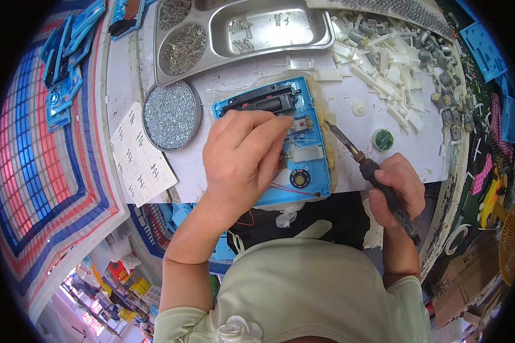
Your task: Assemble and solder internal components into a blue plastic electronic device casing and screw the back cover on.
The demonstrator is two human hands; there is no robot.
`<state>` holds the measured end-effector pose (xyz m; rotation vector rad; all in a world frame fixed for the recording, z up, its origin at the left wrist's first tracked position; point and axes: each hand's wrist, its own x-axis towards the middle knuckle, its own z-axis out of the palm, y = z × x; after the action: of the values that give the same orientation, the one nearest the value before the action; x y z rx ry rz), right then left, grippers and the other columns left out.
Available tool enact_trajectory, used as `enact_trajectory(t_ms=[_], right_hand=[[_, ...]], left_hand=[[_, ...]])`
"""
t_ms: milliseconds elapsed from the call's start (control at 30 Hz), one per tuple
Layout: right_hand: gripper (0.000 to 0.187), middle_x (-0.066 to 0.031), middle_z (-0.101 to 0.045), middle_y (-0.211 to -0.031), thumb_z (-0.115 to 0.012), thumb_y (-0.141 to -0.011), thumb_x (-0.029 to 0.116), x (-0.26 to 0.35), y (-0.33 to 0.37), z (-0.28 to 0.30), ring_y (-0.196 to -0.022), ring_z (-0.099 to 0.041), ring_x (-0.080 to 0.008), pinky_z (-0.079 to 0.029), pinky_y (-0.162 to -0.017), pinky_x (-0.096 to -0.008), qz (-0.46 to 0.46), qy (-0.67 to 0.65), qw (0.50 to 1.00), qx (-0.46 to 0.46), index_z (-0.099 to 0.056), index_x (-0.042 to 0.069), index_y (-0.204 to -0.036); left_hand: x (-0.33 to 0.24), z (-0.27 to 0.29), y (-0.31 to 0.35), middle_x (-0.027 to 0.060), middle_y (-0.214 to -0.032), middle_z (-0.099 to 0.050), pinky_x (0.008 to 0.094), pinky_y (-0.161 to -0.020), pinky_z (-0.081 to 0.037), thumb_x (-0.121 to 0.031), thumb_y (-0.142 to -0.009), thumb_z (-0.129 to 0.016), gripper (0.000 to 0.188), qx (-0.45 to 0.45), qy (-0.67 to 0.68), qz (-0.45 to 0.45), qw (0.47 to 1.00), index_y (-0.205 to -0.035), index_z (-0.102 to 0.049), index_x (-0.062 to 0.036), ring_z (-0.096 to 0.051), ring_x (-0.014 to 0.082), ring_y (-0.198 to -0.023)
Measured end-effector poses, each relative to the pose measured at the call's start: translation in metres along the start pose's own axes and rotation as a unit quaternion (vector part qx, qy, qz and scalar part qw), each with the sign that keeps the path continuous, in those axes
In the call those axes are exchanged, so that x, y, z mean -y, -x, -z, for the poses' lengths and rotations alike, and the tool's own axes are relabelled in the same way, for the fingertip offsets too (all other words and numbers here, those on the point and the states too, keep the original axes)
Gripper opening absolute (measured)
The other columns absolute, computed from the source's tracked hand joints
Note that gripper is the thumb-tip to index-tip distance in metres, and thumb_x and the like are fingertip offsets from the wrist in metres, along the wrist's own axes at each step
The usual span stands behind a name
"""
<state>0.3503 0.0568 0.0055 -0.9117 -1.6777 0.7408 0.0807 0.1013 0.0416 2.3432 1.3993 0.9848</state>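
Observation:
A blue plastic toy casing [313,107] lies open in front of me, its inside facing up. In it sit a black compartment [269,104], a white block [306,153], a small round speaker [300,178] and thin red and white wires. My left hand [240,151] reaches over the casing's left part with thumb and forefinger pinched near its middle. What those fingertips hold, if anything, is too small to make out. In my right hand [405,186] is a soldering iron [390,197], tilted so that its tip points up and left, just beside the casing's right edge.
A steel compartment tray [331,43] with small metal parts stands at the back. On the left are a round dish of screws [171,117] and a marked paper sheet [146,166]. White plastic parts [392,74] and small motors [455,117] pile up right, near a green-topped tin [382,139].

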Motion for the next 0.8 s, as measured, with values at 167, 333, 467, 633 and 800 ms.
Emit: enact_trajectory(t_ms=[167, 333, 467, 633, 800], right_hand=[[0.023, -0.0087, -0.060, -0.071, -0.077, -0.078, 0.002, -0.003, -0.007, -0.002, -0.061, -0.057, -0.0231, -0.044, -0.056, -0.0319, 0.007, -0.009, 1.000, 0.001, -0.069, -0.002, -0.099], [0.025, -0.0086, -0.061, -0.071, -0.078, -0.076, 0.000, -0.005, -0.013, -0.006, -0.061, -0.058, -0.0233, -0.045, -0.056, -0.0324, 0.027, -0.015, 1.000, 0.003, -0.069, -0.002, -0.099], [0.027, -0.0087, -0.062, -0.072, -0.078, -0.074, -0.001, -0.007, -0.015, -0.007, -0.060, -0.059, -0.0239, -0.046, -0.055, -0.0331, 0.037, -0.014, 0.999, 0.012, -0.069, -0.001, -0.100], [0.031, -0.0083, -0.062, -0.073, -0.078, -0.073, -0.002, -0.009, -0.017, -0.008, -0.060, -0.058, -0.0241, -0.046, -0.054, -0.0332, 0.046, -0.004, 0.999, 0.024, -0.069, 0.000, -0.102], [0.032, -0.0073, -0.061, -0.072, -0.079, -0.072, -0.001, -0.008, -0.018, -0.007, -0.059, -0.057, -0.0236, -0.046, -0.054, -0.0331, 0.044, 0.012, 0.998, 0.037, -0.069, 0.001, -0.103]], left_hand=[[-0.004, -0.009, -0.006, 0.0107, -0.088, -0.070, 0.0339, -0.063, -0.053, 0.005, -0.078, -0.079, 0.022, 0.015, -0.007, 0.002, 1.000, -0.097, -0.072, -0.0035, -0.067, 0.0261, -0.074], [-0.006, -0.014, -0.007, 0.0103, -0.086, -0.067, 0.0348, -0.063, -0.053, 0.004, -0.076, -0.080, 0.022, 0.018, -0.045, -0.022, 0.999, -0.095, -0.070, -0.0025, -0.066, 0.0270, -0.074], [-0.006, -0.016, -0.006, 0.0095, -0.085, -0.066, 0.0351, -0.062, -0.052, 0.004, -0.074, -0.081, 0.024, 0.018, -0.058, -0.029, 0.998, -0.095, -0.071, -0.0027, -0.065, 0.0266, -0.072], [-0.006, -0.015, -0.008, 0.0086, -0.083, -0.064, 0.0357, -0.060, -0.050, 0.005, -0.072, -0.081, 0.026, 0.032, -0.069, -0.040, 0.996, -0.095, -0.071, -0.0029, -0.063, 0.0262, -0.070], [-0.006, -0.013, -0.009, 0.0083, -0.083, -0.063, 0.0363, -0.060, -0.049, 0.004, -0.071, -0.081, 0.027, 0.040, -0.078, -0.043, 0.995, -0.094, -0.071, -0.0031, -0.062, 0.0266, -0.071]])
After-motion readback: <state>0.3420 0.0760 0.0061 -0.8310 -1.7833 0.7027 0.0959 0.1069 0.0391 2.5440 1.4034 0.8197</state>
